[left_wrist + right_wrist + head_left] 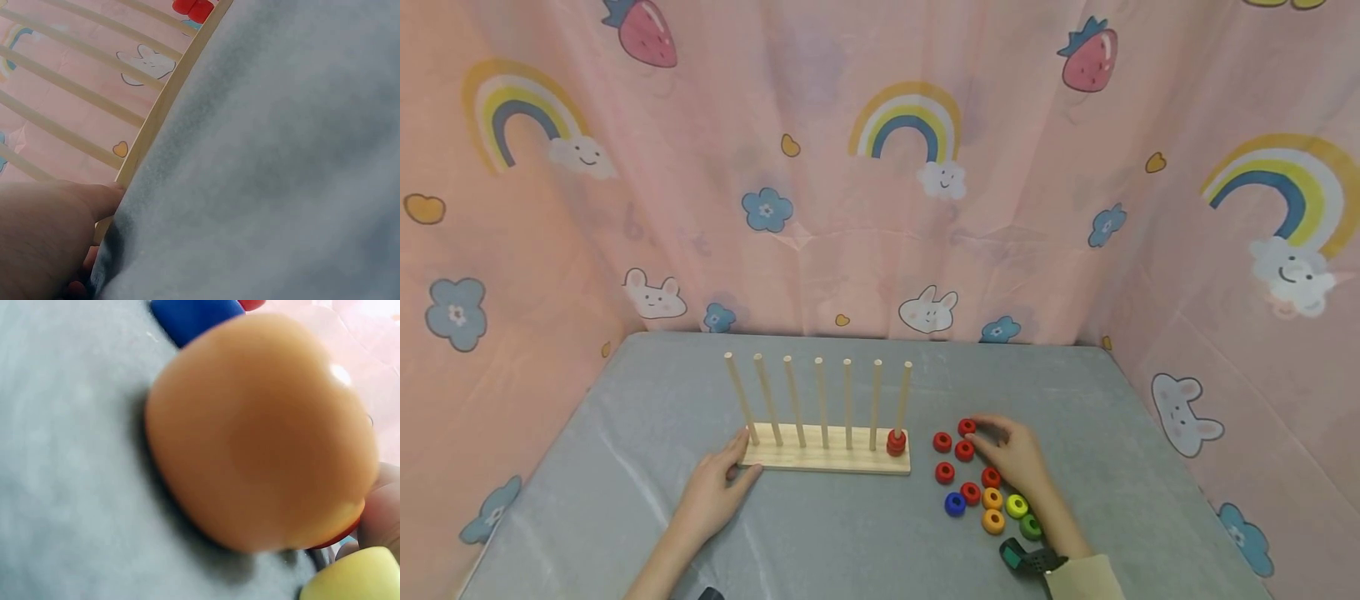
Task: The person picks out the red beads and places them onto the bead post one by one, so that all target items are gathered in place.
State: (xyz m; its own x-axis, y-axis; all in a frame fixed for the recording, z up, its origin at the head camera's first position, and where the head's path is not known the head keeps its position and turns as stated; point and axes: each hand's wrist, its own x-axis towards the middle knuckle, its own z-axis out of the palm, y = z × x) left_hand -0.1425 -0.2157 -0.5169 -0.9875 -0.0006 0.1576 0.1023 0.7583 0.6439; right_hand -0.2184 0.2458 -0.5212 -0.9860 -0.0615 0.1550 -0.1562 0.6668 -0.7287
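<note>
A wooden peg rack (827,458) with several upright pegs stands on the table. Two red rings (896,443) are stacked on its rightmost peg. My left hand (713,487) grips the rack's left end, thumb along the front edge; in the left wrist view that thumb (103,200) presses the base. Right of the rack, my right hand (1017,454) pinches a red ring (967,427) at the back of a group of loose rings between thumb and forefinger. In the right wrist view an orange ring (262,431) hides most of that hand.
Several more red rings (944,472) lie loose near my right hand. Closer to me are a blue ring (955,504), two orange rings (993,522), a yellow ring (1017,506) and a green ring (1030,527) beside my right wrist. A patterned pink curtain (820,275) hangs behind the table.
</note>
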